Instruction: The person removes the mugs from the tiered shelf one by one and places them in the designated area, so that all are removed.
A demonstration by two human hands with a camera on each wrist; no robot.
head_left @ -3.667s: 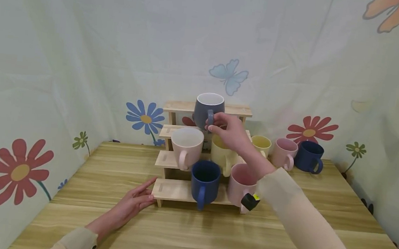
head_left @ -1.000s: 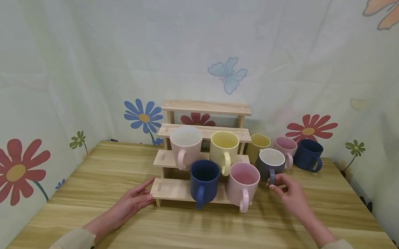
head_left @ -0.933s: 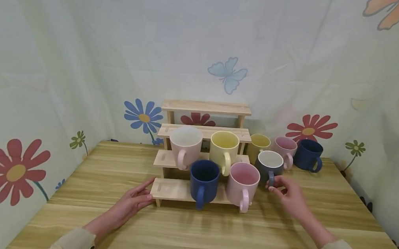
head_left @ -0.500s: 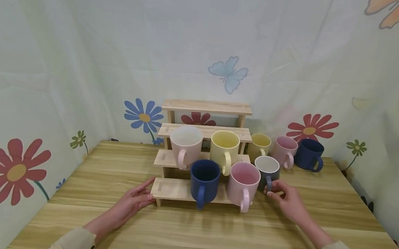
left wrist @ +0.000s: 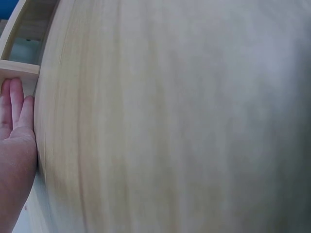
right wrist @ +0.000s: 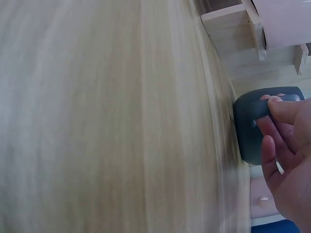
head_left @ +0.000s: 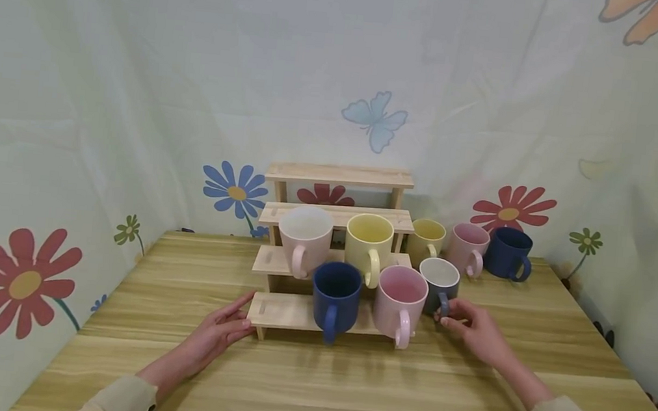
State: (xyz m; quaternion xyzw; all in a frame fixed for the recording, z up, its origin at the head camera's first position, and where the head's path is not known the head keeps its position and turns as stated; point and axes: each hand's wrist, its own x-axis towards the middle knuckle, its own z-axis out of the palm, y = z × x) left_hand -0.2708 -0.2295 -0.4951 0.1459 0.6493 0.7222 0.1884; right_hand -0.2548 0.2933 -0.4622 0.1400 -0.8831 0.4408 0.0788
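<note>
My right hand (head_left: 478, 331) pinches the handle of a dark grey mug (head_left: 441, 287) with a white inside, upright at the right side of the wooden tiered stand (head_left: 287, 313). In the right wrist view, thumb and fingers close round that grey mug's (right wrist: 248, 126) handle. My left hand (head_left: 214, 338) rests its straight fingers against the left end of the stand's lowest step. On that step stand a blue mug (head_left: 335, 297) and a pink mug (head_left: 400, 302). One step up are a pale pink mug (head_left: 305, 236) and a yellow mug (head_left: 370, 238).
Behind the grey mug, a row on the table (head_left: 313, 387) holds a yellow mug (head_left: 424, 240), a pink mug (head_left: 467, 249) and a dark blue mug (head_left: 509, 252). A flowered curtain (head_left: 294, 65) hangs close behind the stand and along both sides.
The grey mug has gone from the stand's top step down to the table at its right, then slightly nearer to me, with my right hand on its handle. The left hand stays put.
</note>
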